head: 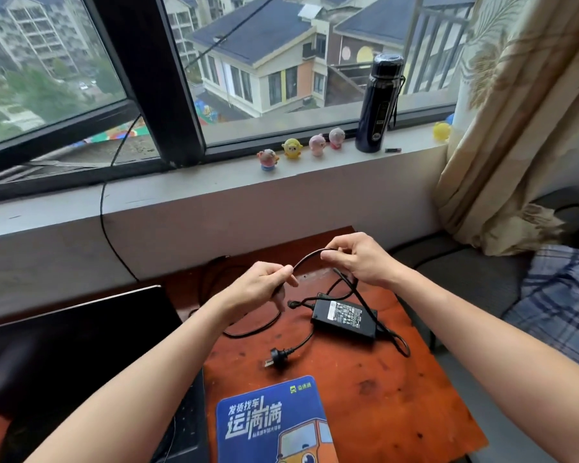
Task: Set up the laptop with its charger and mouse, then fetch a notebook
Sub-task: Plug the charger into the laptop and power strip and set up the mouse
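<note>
A black laptop (74,342) stands open at the left of the reddish wooden desk (375,389). The black charger brick (343,316) lies label up on the desk, its cables looped around it. Its wall plug (274,357) rests loose on the wood. My left hand (261,287) and my right hand (358,259) each pinch the thin black charger cable (306,257), which arches between them above the desk. A blue mouse pad (274,422) with an orange truck picture lies at the front. No mouse or notebook is in view.
A grey window sill (214,182) behind the desk carries several small toy figures (293,148) and a dark bottle (378,105). Another black cable (106,222) hangs down from the window. A beige curtain (515,128) and a plaid cloth (562,295) are at the right.
</note>
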